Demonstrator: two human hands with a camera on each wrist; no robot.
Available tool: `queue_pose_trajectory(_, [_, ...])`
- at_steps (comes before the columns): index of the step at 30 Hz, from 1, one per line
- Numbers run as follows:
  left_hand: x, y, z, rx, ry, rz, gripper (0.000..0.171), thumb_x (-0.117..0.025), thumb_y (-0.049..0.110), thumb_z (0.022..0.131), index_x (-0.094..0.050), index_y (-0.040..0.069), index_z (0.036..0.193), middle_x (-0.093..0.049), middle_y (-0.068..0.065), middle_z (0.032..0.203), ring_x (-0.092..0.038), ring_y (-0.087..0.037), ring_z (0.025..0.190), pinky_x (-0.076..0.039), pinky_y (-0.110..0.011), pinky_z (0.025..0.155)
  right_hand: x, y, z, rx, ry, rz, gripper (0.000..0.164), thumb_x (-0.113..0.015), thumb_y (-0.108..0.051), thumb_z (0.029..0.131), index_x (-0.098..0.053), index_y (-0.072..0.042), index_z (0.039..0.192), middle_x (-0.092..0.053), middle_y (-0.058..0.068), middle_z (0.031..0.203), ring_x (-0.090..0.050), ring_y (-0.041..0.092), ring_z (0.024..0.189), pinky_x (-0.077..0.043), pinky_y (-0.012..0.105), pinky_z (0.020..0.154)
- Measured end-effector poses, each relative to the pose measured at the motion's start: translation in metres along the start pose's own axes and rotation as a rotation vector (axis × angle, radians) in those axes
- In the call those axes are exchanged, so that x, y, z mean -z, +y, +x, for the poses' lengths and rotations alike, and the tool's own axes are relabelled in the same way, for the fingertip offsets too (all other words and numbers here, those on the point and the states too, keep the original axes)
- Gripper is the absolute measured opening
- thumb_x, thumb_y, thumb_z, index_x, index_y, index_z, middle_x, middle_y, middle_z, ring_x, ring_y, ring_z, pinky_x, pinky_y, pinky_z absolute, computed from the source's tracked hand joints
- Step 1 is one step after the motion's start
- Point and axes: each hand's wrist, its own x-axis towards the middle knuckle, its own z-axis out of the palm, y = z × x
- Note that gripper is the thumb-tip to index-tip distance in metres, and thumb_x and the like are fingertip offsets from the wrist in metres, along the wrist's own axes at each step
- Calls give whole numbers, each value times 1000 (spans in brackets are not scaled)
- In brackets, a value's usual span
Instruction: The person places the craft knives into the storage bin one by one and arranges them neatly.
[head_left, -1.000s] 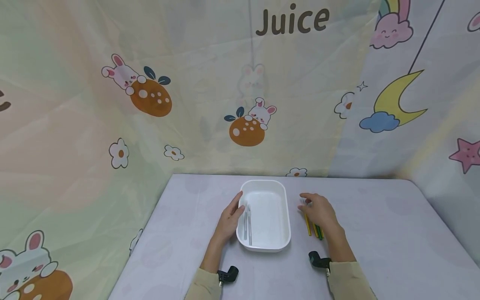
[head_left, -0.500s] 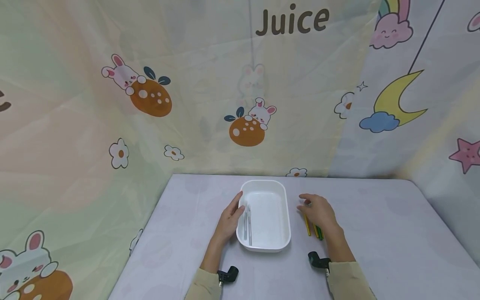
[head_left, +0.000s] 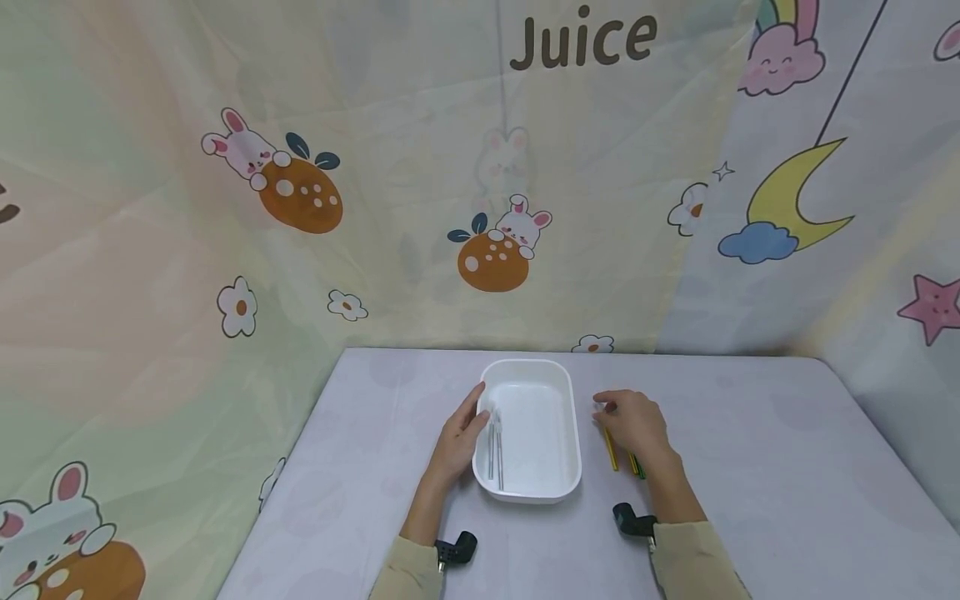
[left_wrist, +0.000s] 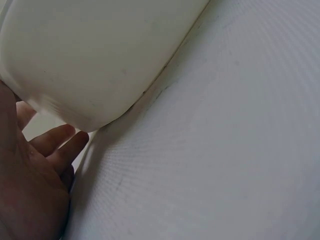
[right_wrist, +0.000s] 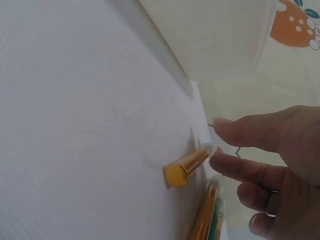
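A white rectangular tray stands in the middle of the table. My left hand grips its left rim, thumb over the edge and the other fingers along the outer side. Two slim silvery sticks with pale upper ends lie inside, along the left wall. To the right of the tray, my right hand is low over several slim pen-like tubes. Its index fingertip meets the clear end of a gold tube, while the thumb stands apart on the tray side. Further gold and green tubes lie under this hand, partly hidden by it.
A pale table carries everything, its far edge close to a printed cloth backdrop. The tray's right wall rises beside the gold tube. Black wrist cameras stick out inward from both sleeves.
My right hand has shifted slightly left toward the tray, and the nearest gold tube has moved a little left with it, away from the others. My left hand and the tray have stayed put.
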Motion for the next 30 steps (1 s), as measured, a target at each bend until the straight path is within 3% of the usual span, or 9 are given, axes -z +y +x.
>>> queue_pose_trajectory(13, [0, 0, 0, -12, -2, -1, 53, -51, 32, 110, -39, 32, 161, -32, 9, 169, -24, -16, 160, -20, -41, 132, -3, -7, 0, 17, -70, -60, 32, -82, -16, 87, -78, -8, 119, -73, 6, 88, -60, 23, 78, -49, 41, 73])
queue_pose_trajectory(18, [-1, 0, 1, -18, -3, 4, 53, -50, 30, 110, -38, 31, 161, -32, 10, 169, -25, -13, 159, -21, -37, 132, -5, -12, -1, -7, -103, -105, 35, -83, -18, 87, -78, -8, 120, -75, 9, 93, -62, 27, 86, -48, 51, 85])
queue_pose_trajectory(24, [-1, -1, 1, -10, 3, 13, 53, -51, 29, 110, -38, 31, 161, -32, 8, 169, -26, -15, 159, -21, -39, 132, -5, -15, -2, 2, -121, -152, 33, -82, -18, 87, -79, -7, 118, -77, 16, 111, -67, 37, 106, -48, 62, 97])
queue_pose_trajectory(30, [0, 0, 1, -3, 1, 11, 53, -51, 29, 110, -39, 32, 161, -32, 9, 169, -25, -14, 159, -21, -39, 132, -5, -15, -3, 6, -113, -132, 31, -79, -13, 89, -78, -5, 119, -76, 19, 116, -67, 42, 112, -50, 64, 97])
